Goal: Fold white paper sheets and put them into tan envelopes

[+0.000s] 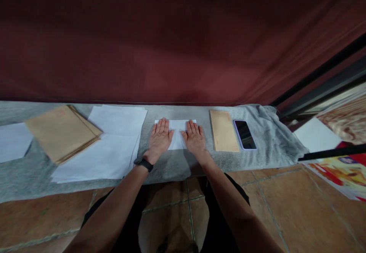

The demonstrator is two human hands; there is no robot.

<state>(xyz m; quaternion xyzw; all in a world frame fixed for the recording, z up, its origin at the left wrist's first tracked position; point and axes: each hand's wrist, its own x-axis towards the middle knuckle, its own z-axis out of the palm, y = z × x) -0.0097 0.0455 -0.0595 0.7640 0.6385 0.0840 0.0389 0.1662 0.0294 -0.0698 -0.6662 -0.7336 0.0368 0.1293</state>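
Observation:
A small folded white paper point(177, 127) lies on the grey cloth point(177, 161) that covers the ledge in front of me. My left hand point(159, 138) rests flat on its left part, fingers stretched out and together. My right hand point(195, 138) lies flat on its right part in the same way. Both palms press down on the paper and neither hand grips anything. A black band point(143, 164) sits on my left wrist.
Left of my hands lies a stack of white sheets point(108, 146), then a pile of brown envelopes point(61, 133) and another white sheet point(13, 142). To the right lie one brown envelope point(223, 131) and a dark phone point(244, 134). A dark red curtain hangs behind.

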